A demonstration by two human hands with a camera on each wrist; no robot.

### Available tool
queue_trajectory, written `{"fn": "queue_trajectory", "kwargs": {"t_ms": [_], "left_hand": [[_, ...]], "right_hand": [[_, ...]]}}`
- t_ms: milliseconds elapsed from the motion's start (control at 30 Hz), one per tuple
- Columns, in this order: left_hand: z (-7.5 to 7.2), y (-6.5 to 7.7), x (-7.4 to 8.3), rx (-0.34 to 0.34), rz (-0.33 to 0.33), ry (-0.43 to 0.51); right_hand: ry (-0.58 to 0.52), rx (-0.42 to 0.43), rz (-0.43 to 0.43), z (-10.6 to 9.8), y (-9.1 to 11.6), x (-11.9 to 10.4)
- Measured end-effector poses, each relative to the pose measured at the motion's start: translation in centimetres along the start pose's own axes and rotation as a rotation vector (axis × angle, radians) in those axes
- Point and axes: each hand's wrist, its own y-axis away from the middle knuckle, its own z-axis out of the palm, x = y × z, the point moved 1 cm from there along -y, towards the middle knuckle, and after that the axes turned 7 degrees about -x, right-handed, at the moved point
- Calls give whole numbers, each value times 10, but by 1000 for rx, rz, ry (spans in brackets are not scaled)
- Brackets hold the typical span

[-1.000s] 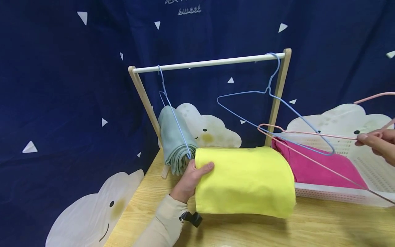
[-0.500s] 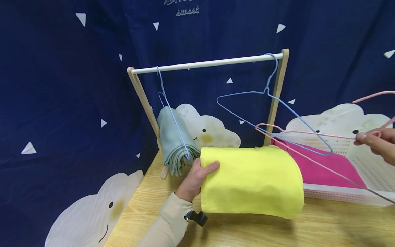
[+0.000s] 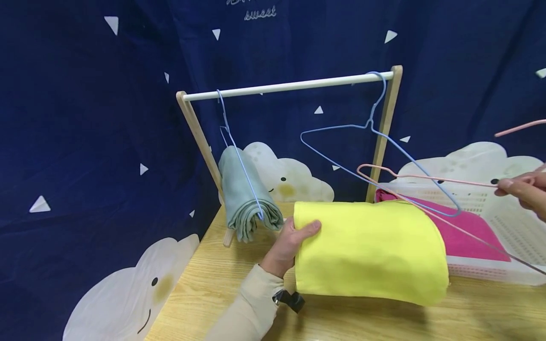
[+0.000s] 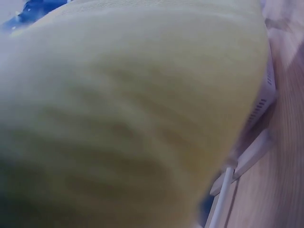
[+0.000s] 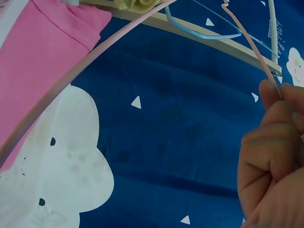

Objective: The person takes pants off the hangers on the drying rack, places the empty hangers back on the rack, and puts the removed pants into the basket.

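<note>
My left hand (image 3: 292,244) grips the left edge of a folded yellow cloth (image 3: 371,251), thumb on top and fingers hidden beneath. The cloth hangs over the table in a rounded fold and fills most of the left wrist view. At the right edge of the head view, my right hand (image 3: 526,189) pinches a pink hanger (image 3: 448,180) between thumb and fingers. Its curled fingers (image 5: 268,152) show in the right wrist view. The hanger's left end points at the yellow cloth, and its lower bar passes close over the cloth's upper right corner.
Behind the cloth stands a small rack with a white rail (image 3: 290,87). A bare blue hanger (image 3: 371,125) hangs at its right; another blue hanger (image 3: 234,142) at its left carries a grey-green cloth (image 3: 245,189). A white basket (image 3: 516,232) holds a magenta cloth (image 3: 465,232).
My left hand has carried the yellow cloth to the right, toward the pink hanger, so that the two overlap in the head view. The right hand has risen slightly with the hanger.
</note>
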Motion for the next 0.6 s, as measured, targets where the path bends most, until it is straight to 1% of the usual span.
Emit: {"fn": "queue_trajectory", "kwargs": {"t_ms": [100,167,200,300,400,467,600], "left_hand": [[3,-4,-5,-6,-7,8],[6,-7,-8,-11,-20,15],[7,-9,-9,-14,-23,17],[12,-15,-12,-18,-30,33],[16,-21,-17,-16,-38,52],[18,-24,-20,-15,-48,57],[20,-29,-25,-12,-59,56]], "right_hand": [[8,-9,-46,-2,-2,-2],[-10,-19,-80,-2,-4,-1],[-15,-26,-79,-3,-5,0],[-3,-44,-39,-5,-8,5],[22,-62,25,-8,-10,6],[11,-60,33,-7,-10,6],[-26,-45,4,-4,-11,5]]}}
